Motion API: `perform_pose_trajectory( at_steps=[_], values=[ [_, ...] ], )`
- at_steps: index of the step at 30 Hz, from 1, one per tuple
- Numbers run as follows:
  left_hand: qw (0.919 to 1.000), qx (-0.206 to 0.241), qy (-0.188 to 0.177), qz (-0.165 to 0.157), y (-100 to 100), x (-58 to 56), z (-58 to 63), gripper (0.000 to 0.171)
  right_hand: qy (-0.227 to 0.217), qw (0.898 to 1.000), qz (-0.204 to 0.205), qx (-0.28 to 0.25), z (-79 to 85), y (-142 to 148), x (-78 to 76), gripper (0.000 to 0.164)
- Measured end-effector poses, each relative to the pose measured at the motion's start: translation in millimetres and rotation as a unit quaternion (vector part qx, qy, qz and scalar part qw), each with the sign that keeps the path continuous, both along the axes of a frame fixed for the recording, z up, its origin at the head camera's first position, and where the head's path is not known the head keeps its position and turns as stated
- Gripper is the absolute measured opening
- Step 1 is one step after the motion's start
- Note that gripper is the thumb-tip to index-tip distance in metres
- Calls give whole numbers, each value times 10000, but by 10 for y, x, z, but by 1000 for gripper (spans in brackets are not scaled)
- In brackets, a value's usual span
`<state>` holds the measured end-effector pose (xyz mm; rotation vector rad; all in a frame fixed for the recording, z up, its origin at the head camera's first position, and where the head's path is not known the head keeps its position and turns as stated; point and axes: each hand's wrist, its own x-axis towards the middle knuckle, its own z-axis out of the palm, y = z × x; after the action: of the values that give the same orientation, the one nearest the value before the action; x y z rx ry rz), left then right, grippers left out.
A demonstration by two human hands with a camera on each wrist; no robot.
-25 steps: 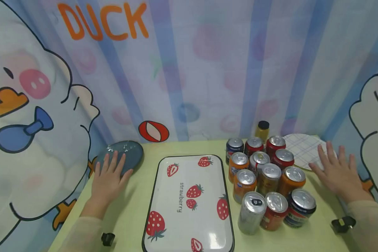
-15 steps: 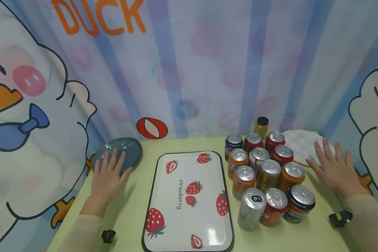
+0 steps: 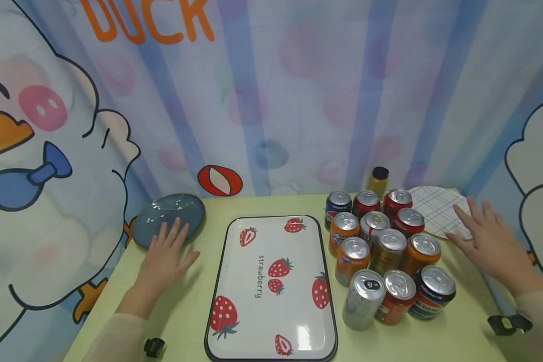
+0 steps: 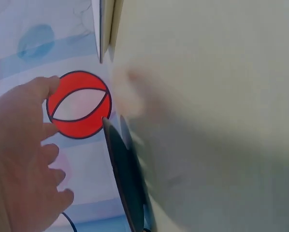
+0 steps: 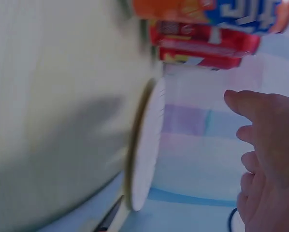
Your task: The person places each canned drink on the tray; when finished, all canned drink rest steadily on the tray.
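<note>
My left hand (image 3: 165, 261) hovers over the table's left side with its fingers spread, near a dark oval plate (image 3: 185, 211) with a white blossom pattern. In the left wrist view that plate (image 4: 122, 174) stands apart from the fingers. My right hand (image 3: 495, 244) is held above the table at the right, holding nothing, beside a round white checked plate (image 3: 439, 208). Between the hands lies a white strawberry-print tray (image 3: 240, 276). Right of the tray several drink cans stand upright in a close group, with a silver can (image 3: 363, 304) and an orange can (image 3: 352, 261) among them.
A small yellow bottle with a black cap (image 3: 379, 181) stands behind the cans. A printed curtain (image 3: 294, 115) hangs along the table's back edge. The pale yellow table (image 3: 185, 322) shows between the left arm and the tray.
The left hand has drawn back slightly, uncovering more of the dark plate. My right hand has shifted a little to the right and turned. The head view has moved slightly; cans and tray stay put.
</note>
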<state>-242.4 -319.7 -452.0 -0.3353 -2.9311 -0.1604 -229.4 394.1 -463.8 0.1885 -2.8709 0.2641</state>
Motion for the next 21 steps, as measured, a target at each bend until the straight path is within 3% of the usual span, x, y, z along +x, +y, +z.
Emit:
perform_pose_trajectory(
  at_steps=[6, 9, 14, 21],
  values=[
    [9949, 627, -26, -792, 156, 122, -77, 74, 228, 9986, 411, -258, 374, -287, 149, 62],
    [9927, 731, -275, -916, 222, 190, -68, 64, 380, 9968, 632, -300, 537, -495, 212, 55],
    [9849, 917, -921, -1148, 269, 313, -44, 48, 813, 9864, 1185, -795, 686, -802, 356, 42],
    [9740, 975, -1502, -1389, 249, 476, -67, 53, 1081, 9660, 2031, -1182, 800, -1150, 535, 44]
  ],
)
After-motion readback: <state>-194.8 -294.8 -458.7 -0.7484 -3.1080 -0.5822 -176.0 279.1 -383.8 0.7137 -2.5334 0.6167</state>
